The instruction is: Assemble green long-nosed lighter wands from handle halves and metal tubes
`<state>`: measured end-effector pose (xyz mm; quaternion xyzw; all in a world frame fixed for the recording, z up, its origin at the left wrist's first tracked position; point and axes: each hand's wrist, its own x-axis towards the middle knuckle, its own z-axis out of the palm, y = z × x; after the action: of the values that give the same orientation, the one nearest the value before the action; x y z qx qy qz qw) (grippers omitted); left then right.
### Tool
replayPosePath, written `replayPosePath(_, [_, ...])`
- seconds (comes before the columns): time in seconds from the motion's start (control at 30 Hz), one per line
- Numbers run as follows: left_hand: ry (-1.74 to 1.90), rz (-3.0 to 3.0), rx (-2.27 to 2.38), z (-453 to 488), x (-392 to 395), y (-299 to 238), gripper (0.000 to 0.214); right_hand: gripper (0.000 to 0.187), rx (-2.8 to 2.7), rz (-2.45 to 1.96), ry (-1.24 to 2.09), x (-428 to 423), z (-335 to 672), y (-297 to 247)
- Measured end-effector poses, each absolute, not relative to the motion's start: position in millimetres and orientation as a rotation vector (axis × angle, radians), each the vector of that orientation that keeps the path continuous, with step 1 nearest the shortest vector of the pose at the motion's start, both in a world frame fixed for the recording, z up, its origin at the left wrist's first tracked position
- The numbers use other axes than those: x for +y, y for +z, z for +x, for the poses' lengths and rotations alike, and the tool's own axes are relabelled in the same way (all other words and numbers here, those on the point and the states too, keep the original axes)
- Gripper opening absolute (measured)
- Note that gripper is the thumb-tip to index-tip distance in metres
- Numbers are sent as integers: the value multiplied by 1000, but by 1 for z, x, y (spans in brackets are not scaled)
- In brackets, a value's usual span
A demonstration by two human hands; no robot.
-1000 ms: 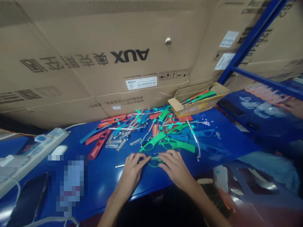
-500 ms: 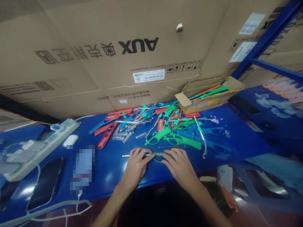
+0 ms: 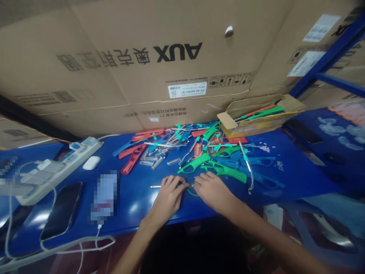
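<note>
My left hand [image 3: 170, 192] is closed over a slim metal lighter tube [image 3: 154, 187], whose silver end sticks out to the left. Between the hands shows the green loop of a lighter casing half [image 3: 191, 194], lying low over the table. My right hand [image 3: 212, 190] is closed at the casing's right side, fingertips pinched close to my left fingers; its handle is hidden under that hand. Just beyond lie green casing halves [image 3: 228, 171] and clear plastic lighter tanks [image 3: 173, 161]. A metal tube with a teal clip and wires [image 3: 245, 158] lies to the right.
A heap of red, blue and green lighter parts [image 3: 199, 142] spreads below the large carton [image 3: 122, 87]. An open small box [image 3: 256, 127] holds more casings. A power strip [image 3: 61, 171], a black phone [image 3: 62, 210] and white cables [image 3: 76, 249] occupy the left side.
My right hand has shifted left and closed in beside my left fingers, covering most of a thin rod that lay behind it. The view has turned slightly left.
</note>
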<state>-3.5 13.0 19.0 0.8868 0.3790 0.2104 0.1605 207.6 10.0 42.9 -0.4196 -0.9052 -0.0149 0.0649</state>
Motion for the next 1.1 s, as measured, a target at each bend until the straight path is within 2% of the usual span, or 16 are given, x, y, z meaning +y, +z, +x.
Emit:
replayPosePath(0.27, [596, 2534, 1116, -4, 14, 17, 41, 11, -2629, -1369, -37, 17, 209, 35])
replayPosePath(0.43, [549, 2624, 1099, -6, 13, 13, 53, 17, -2544, -1391, -11, 21, 216, 33])
replayPosePath(0.67, [550, 2619, 1113, -6, 12, 12, 54, 23, -2513, -1386, 26, 3, 241, 38])
replayPosePath(1.1, [612, 2575, 1069, -6, 12, 10, 49, 12, -2621, -1330, 6, 11, 217, 39])
